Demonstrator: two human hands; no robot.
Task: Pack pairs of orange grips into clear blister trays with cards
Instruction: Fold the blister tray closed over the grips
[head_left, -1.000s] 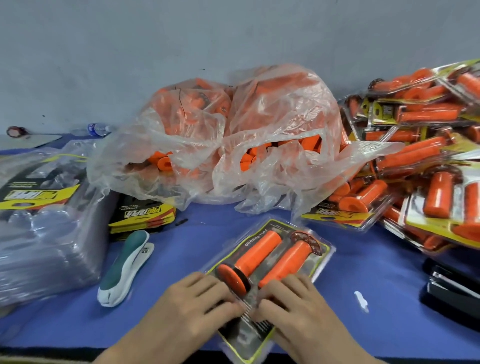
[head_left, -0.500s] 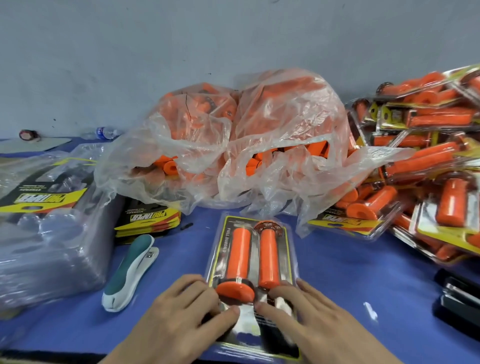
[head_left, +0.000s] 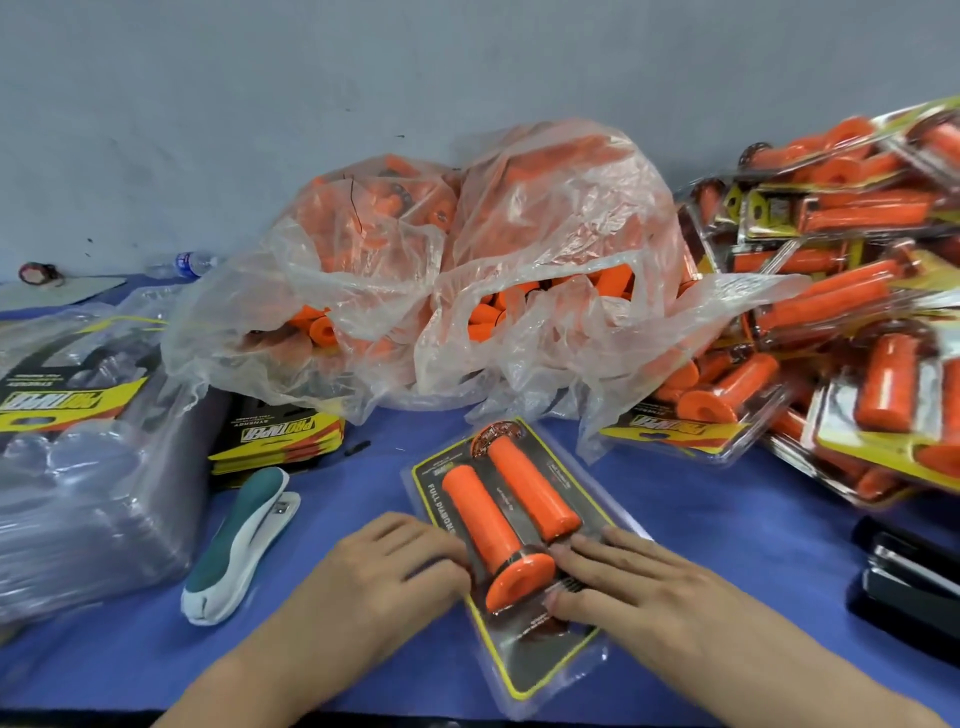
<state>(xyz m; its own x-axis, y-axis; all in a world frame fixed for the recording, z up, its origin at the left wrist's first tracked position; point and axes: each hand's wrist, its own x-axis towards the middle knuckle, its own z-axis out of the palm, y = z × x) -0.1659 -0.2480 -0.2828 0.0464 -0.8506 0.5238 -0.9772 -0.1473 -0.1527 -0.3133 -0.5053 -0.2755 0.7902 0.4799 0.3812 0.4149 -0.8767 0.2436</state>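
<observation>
A teal and white stapler (head_left: 241, 540) is laid on the blue cloth (head_left: 701, 499). Far behind it, to the left, a water bottle (head_left: 189, 262) and a dark roll (head_left: 36, 273) are seen near the grey wall (head_left: 467, 62). A black stapler (head_left: 909, 582) is placed well to its right.

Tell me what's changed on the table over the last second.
The blister pack turned counterclockwise: its far end swung from right to left. The left hand and right hand stayed pressed flat on its near half. The bag of grips and stapler did not move.
</observation>
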